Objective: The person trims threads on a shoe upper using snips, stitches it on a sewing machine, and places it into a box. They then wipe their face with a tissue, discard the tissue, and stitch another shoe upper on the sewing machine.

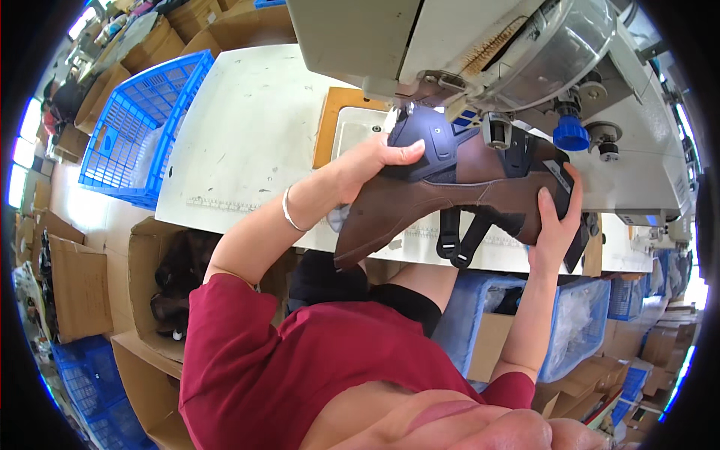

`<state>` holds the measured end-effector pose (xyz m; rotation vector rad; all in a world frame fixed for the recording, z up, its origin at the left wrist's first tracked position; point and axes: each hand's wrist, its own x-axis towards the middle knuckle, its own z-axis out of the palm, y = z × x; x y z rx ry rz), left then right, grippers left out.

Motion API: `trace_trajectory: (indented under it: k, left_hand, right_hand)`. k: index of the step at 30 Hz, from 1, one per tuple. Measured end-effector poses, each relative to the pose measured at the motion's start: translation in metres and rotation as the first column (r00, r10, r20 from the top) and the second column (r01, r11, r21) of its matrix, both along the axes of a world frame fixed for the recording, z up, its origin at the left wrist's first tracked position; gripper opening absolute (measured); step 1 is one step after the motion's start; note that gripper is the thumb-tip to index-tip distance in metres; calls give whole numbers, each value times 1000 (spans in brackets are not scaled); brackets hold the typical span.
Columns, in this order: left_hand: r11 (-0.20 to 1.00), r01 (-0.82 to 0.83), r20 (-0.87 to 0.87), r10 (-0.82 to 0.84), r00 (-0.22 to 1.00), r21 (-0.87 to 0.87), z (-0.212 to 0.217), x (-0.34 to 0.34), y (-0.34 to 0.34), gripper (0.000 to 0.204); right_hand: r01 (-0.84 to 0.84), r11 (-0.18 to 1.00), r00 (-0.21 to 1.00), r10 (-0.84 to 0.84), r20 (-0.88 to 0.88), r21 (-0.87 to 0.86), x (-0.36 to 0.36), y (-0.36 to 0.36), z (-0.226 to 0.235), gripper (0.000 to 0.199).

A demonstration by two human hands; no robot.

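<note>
A brown leather-look piece (420,206) with stitched seams, a dark moulded plate (433,140) and black straps with buckles (457,244) spans the space between my hands, under the sewing machine head (450,75). My left hand (384,156) is closed on its left side, thumb lying on the dark plate and the other fingers mostly hidden. At its right end my right hand (556,214) grips the edge beside a black strip, thumb on the brown face. The plate's upper part is under the machine's lit needle area, where the needle itself cannot be made out.
The white worktable (247,127) carries a wooden-edged inset (327,124) and a ruler strip along its near edge. A blue plastic crate (142,127) stands left of it. Below are a cardboard box (150,262) with dark pieces and a light-blue bin (577,330) holding clear plastic.
</note>
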<state>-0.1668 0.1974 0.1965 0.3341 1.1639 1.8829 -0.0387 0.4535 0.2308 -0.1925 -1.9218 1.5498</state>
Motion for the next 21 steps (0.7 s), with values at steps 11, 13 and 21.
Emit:
trace_trajectory:
  k: [11, 13, 21]
  left_hand:
    - [974, -203, 161, 185, 970, 103, -10, -17, -20, 32]
    - [974, -200, 149, 183, 972, 103, -14, -15, -23, 32]
    - [979, -128, 238, 88, 967, 160, -23, -44, -37, 39]
  right_hand:
    - [-55, 969, 945, 128, 301, -240, -72, 11, 28, 41]
    - [-66, 960, 931, 157, 329, -271, -64, 4, 30, 43]
    - [-31, 995, 985, 47, 165, -97, -72, -31, 29, 37]
